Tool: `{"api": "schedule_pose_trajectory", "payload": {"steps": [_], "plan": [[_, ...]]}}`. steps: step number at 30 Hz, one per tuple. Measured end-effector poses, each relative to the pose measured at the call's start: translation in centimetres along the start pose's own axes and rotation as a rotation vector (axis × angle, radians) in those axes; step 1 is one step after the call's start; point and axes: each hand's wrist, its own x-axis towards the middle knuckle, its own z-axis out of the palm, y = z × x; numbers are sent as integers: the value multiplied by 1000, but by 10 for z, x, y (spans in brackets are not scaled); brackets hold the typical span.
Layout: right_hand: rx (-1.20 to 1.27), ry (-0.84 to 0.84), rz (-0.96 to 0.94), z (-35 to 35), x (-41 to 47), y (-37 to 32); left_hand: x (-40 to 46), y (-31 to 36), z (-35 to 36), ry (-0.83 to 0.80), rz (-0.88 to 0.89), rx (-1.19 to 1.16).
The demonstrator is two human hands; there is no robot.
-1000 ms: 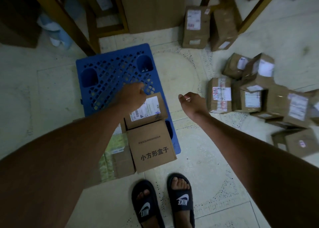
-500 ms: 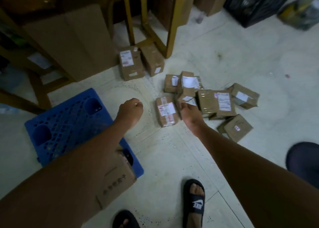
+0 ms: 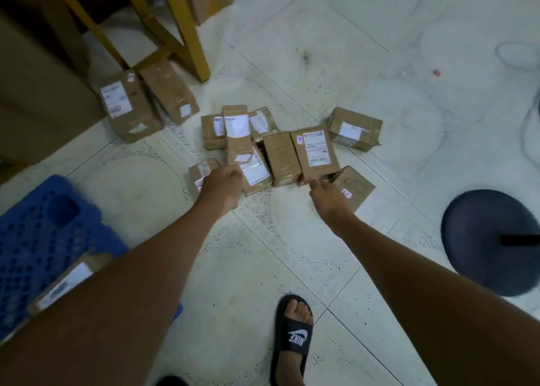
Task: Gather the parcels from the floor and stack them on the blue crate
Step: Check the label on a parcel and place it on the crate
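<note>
Several brown taped parcels lie in a heap on the floor, among them a long labelled parcel (image 3: 317, 151), a plain one (image 3: 281, 157) and a small one (image 3: 200, 172). My left hand (image 3: 221, 187) hovers at the heap's near-left edge with its fingers curled, holding nothing. My right hand (image 3: 326, 196) reaches with straight fingers to the near end of the long labelled parcel and holds nothing. The blue crate (image 3: 35, 239) sits at the lower left, and a labelled parcel (image 3: 62, 284) on it is partly hidden by my left arm.
Two bigger parcels (image 3: 128, 108) lie at the back left beside yellow wooden legs (image 3: 187, 34) and a large cardboard box (image 3: 38, 93). A dark round stool (image 3: 493, 239) stands at the right. My sandalled foot (image 3: 295, 327) is on the tiles below the heap.
The view swung right, from the crate to the heap. My left hand left the crate's parcels and both hands moved forward to the heap's near edge.
</note>
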Motion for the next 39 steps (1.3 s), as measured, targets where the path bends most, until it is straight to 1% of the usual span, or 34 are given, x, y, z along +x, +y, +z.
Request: {"api": "schedule_pose_trajectory", "payload": {"steps": [4,8,12,17,22,24,26,27,29,31,34,39], "plan": [[26,47,22,-33,20,30,9,21,45,-29,-12,-47],[87,102,22,-50,37,61,19,21,84,-106,2,20],[102,135,38,-46,73,86,46,2,123,-159,11,43],[78,201,1,-26,156,116,104,-28,190,-220,62,26],[49,245,-2,-11,241,133,169,-38,250,-221,99,-46],[91,221,2,-7,270,136,188,-42,269,-204,125,-89],[121,172,6,-1,288,136,196,-42,285,-143,170,-121],[119,168,3,3,293,135,198,-41,290,-108,170,-156],[141,209,-2,6,293,132,198,-36,294,-54,117,-243],[167,248,-6,2,283,130,191,-32,289,-47,76,-283],[169,271,-24,-12,255,121,165,-26,265,-28,74,-295],[190,291,-12,-32,197,87,114,0,211,24,-2,-325]]}}
